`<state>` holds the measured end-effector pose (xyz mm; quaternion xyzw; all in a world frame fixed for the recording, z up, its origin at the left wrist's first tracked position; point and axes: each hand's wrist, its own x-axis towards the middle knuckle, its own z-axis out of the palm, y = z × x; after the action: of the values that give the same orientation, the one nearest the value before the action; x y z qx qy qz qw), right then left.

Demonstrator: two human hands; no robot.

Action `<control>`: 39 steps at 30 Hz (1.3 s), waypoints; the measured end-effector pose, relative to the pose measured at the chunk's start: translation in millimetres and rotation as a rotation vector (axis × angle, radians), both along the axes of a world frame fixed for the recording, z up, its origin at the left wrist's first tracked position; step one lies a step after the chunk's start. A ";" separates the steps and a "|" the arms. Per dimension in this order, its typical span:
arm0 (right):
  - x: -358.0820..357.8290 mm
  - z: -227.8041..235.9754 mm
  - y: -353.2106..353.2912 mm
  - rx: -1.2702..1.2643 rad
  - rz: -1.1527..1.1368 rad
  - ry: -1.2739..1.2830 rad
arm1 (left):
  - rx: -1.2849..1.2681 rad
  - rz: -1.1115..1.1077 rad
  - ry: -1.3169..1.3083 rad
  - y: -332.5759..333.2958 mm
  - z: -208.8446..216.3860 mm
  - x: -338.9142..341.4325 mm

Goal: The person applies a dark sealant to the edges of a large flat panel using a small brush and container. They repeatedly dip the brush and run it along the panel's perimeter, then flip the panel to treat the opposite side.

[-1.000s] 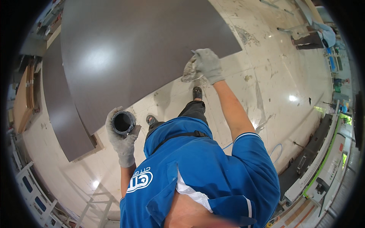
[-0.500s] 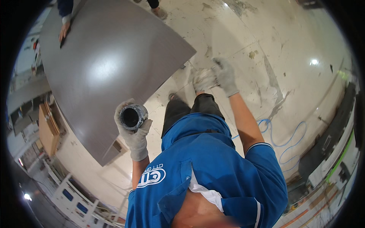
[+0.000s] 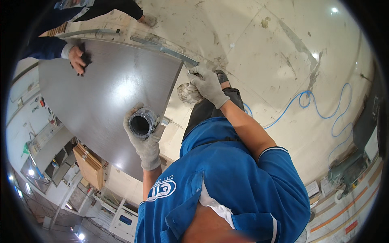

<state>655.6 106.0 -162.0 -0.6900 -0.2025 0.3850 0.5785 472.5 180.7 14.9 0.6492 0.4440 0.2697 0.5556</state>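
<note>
My grey-gloved left hand [image 3: 148,148] curls round a dark, round, open pot [image 3: 152,118], near the edge of the big, flat, grey-brown board [image 3: 93,101]. My grey-gloved right hand [image 3: 208,84] grips a dirty, whitish, lumpy tool [image 3: 189,93]. I can't tell how much is done or left. I count one pot, one tool, one board.
</note>
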 end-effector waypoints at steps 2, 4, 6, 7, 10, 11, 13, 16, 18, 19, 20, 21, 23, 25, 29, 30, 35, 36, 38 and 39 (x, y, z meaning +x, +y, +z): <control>1.4 -1.2 1.2 -0.054 -0.002 -0.054 | 0.009 -0.029 0.010 8.2 -1.0 4.1; 1.1 -1.5 1.3 -0.093 -0.006 -0.052 | 0.010 -0.052 0.011 14.4 -2.8 5.7; -0.8 -1.3 1.0 -0.147 -0.043 0.005 | 0.012 -0.072 0.008 19.0 -4.5 7.0; -2.4 -1.3 0.8 -0.124 0.016 0.021 | 0.001 -0.071 0.001 20.0 -4.3 6.8; -7.9 -3.8 1.4 -0.121 0.045 -0.007 | -0.024 -0.075 -0.024 22.7 -4.2 7.8; -9.6 -5.1 1.9 -0.142 0.007 -0.041 | -0.025 -0.083 -0.030 23.5 -3.5 7.8; -12.4 -7.3 3.0 -0.142 -0.029 -0.036 | -0.010 -0.093 -0.024 26.9 -3.0 7.3; -12.1 -6.6 1.9 -0.103 -0.028 0.001 | -0.010 -0.089 -0.021 28.9 -2.3 1.5; -7.8 -0.9 -0.7 -0.104 -0.007 -0.064 | -0.037 -0.084 -0.079 31.3 -3.5 -3.3; -4.4 3.9 -3.4 -0.111 -0.023 -0.122 | -0.033 -0.078 -0.068 32.6 -3.8 -6.2; 0.0 9.7 -6.3 -0.148 -0.010 -0.152 | -0.027 -0.075 -0.065 33.9 -4.4 -8.7; 4.1 16.0 -9.5 -0.211 0.002 -0.180 | -0.017 -0.068 -0.061 34.4 -4.5 -11.6; 12.0 28.2 -14.0 -0.207 0.074 -0.273 | -0.067 -0.042 -0.090 34.3 -5.9 -15.8; 17.5 37.9 -14.2 -0.167 0.116 -0.405 | -0.095 -0.022 -0.129 33.8 -6.3 -19.2; 24.1 47.8 -8.6 -0.297 0.195 -0.556 | -0.126 0.004 -0.198 34.1 -8.1 -25.1; 25.2 48.5 -7.5 -0.319 0.193 -0.567 | -0.134 0.008 -0.212 34.4 -8.8 -26.8; 33.5 47.4 -9.5 -0.355 0.258 -0.656 | -0.107 0.024 -0.203 38.0 -14.4 -33.6; 36.2 46.9 -9.8 -0.370 0.281 -0.680 | -0.097 0.037 -0.207 37.8 -15.5 -34.1; 44.6 46.6 -8.8 -0.371 0.286 -0.713 | -0.097 0.082 -0.208 36.7 -16.9 -34.4; 49.7 47.0 -7.5 -0.358 0.270 -0.715 | -0.097 0.113 -0.207 35.4 -16.9 -34.1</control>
<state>705.3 98.5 -115.1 -0.8369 -0.4091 0.2230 0.2872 438.4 216.0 -2.0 0.5643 0.4324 0.3445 0.6131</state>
